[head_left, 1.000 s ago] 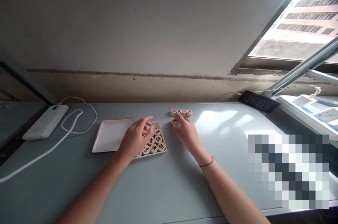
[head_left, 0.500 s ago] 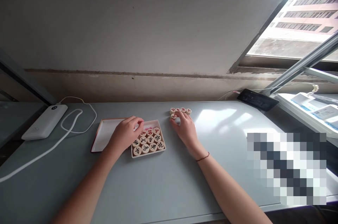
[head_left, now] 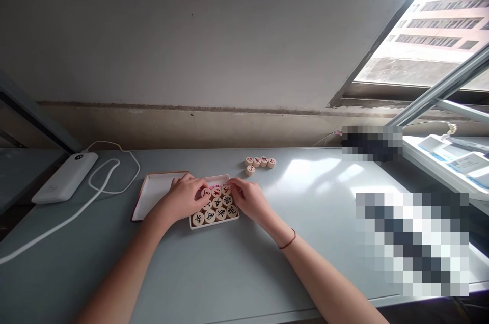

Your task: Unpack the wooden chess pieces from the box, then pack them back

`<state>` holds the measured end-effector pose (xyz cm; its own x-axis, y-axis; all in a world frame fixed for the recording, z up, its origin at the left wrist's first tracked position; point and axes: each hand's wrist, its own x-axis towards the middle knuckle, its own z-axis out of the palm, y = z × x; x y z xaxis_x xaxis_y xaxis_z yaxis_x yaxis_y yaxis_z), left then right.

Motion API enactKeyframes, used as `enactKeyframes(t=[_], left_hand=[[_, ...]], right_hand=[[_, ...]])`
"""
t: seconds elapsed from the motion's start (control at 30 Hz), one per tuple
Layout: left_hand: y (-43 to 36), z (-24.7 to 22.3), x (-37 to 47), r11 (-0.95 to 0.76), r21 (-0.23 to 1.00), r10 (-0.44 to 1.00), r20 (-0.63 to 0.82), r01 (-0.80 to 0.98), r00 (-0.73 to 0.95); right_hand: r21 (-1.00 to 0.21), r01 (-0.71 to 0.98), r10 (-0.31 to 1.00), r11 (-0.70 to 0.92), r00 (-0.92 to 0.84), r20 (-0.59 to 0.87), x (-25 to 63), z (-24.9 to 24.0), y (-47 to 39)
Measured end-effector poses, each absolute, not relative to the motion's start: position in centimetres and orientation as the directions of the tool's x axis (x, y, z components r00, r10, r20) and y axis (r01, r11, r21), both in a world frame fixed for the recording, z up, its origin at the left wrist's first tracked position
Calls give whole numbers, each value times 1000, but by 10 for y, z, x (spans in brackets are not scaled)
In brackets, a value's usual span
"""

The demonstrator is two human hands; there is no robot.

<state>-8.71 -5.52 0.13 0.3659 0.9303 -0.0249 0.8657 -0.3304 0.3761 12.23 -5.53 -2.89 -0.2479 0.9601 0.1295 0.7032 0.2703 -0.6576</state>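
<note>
At a flat grey desk, we pinch a round, pale, red-lettered game piece between the thumb and fingers of our left hand, in the back row of a rectangular white box. Our right hand bends at the box's right edge, its grip impossible to tell, while five similar red-marked discs stand beyond it on the desk.

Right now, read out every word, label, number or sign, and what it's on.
"馬": front row of the box, second piece from left.
Too small or blurred to read: characters on the other pieces; pink marks in the box; print on the white power bank.
</note>
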Motion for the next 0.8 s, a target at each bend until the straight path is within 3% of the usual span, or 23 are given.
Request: enactKeyframes(t=[0.13,0.23,0.33,0.43,0.53,0.63,0.8], left_hand=[[-54,11,-88,-338,452,931,33,826,362],[-57,20,-83,-318,629,937,92,709,338],[-61,24,-75,-250,790,936,49,560,349],[-64,19,-68,-189,886,941,40,424,336],[-61,11,-65,-113,942,974,42,315,223],[-58,6,-65,-82,951,992,50,298,112],[-57,2,-66,-92,947,995,75,309,64]], right_hand=[[-677,667,951,310,-202,235,122,-21,-59],[-722,552,909,417,-247,336,118,-11,-66],[-839,355,904,412,-276,327,112,-5,-70],[-899,276,934,341,-206,291,119,-2,-64],[-912,340,973,228,-53,223,148,-3,-48],[-859,511,988,-11,140,71,185,-7,-31],[-767,625,989,-143,128,-80,210,-21,-18]])
